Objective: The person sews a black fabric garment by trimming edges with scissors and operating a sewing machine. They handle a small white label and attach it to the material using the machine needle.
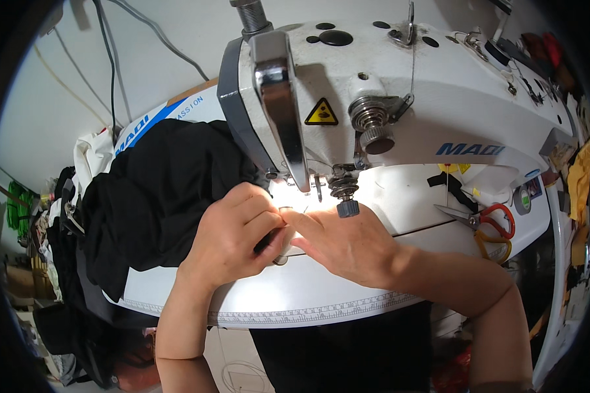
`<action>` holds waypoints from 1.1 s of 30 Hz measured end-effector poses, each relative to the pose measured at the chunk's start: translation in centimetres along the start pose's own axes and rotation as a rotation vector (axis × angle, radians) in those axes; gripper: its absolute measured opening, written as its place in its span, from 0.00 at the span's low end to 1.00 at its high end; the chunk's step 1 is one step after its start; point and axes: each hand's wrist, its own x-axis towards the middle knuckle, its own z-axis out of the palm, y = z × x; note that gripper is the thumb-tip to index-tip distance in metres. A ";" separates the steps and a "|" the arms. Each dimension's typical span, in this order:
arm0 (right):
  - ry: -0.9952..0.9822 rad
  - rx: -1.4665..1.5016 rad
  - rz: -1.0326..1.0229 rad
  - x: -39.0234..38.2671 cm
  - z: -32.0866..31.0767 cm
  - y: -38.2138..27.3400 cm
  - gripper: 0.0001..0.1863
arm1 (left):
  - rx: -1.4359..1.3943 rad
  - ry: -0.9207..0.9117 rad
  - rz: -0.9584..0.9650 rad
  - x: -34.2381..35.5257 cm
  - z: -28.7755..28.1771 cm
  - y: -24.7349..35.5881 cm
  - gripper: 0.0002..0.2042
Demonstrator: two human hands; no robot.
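Under the head of a white sewing machine (400, 78), my two hands meet in the bright glare by the needle. My left hand (233, 236) is closed, its fingers curled and pinched together. My right hand (351, 245) reaches in from the right, its thumb and a finger touching my left fingertips. Its other fingers are partly lost in glare and behind a tension knob (349, 207). Whatever the fingers hold is too small or hidden to make out. Black cloth (164, 183) lies heaped on the machine bed (242, 304), left of my left hand.
Scissors (495, 226) with red and yellow handles lie on the right of the bed, blades toward my right arm. A black strip (455, 190) is behind them. A measuring scale (301, 318) runs along the front edge. The shiny metal lever (278, 98) hangs above my hands.
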 end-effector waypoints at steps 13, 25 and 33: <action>0.004 -0.213 0.070 -1.2 -2.9 1.3 0.10 | 0.064 -0.180 -0.067 1.0 -1.6 0.7 0.11; 0.041 -0.578 0.174 -1.9 -2.2 2.7 0.14 | -0.313 -0.125 -0.143 1.0 0.2 2.9 0.26; 0.270 -0.238 0.178 -1.5 -2.0 2.4 0.05 | -0.139 -0.136 -0.135 0.8 1.3 5.1 0.35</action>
